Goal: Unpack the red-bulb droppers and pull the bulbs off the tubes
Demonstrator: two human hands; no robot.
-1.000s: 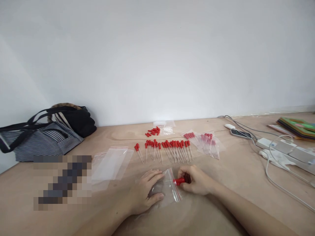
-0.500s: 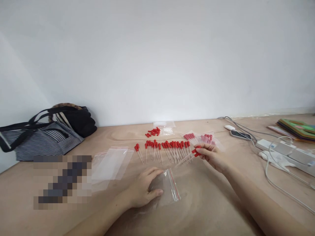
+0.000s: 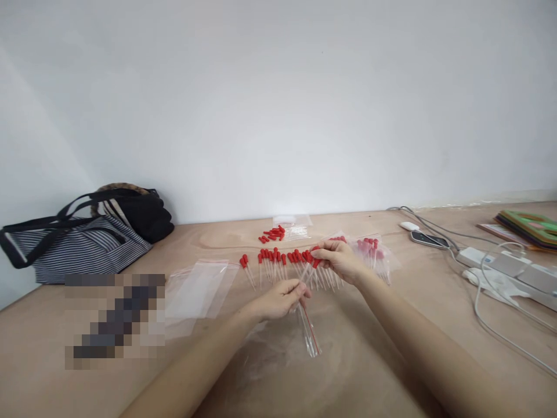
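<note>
Red-capped droppers [image 3: 314, 255] are pinched by their rubber bulbs in my right hand [image 3: 342, 261], which is closed. My left hand [image 3: 281, 299] is closed too, its thumb and fingers gripping the lower ends of the same droppers' clear tubes. How many droppers are held I cannot tell. A clear zip bag [image 3: 310, 334] with a red seal line lies flat on the table just below my left hand. Behind my hands a row of more red droppers [image 3: 268, 255] rests with bulbs pointing to the wall, partly covered by my right hand.
Loose red bulbs [image 3: 273, 233] and clear tubes on a bag [image 3: 298, 231] lie near the wall. Bagged droppers [image 3: 372, 249] are at right; flat plastic bags [image 3: 200, 290] at left. A striped bag [image 3: 87, 249], power strip [image 3: 500, 261], cables and phone-like device [image 3: 429, 240] flank the table.
My right hand has moved left with the droppers. My left hand has risen from the zip bag and closed on the tube ends.
</note>
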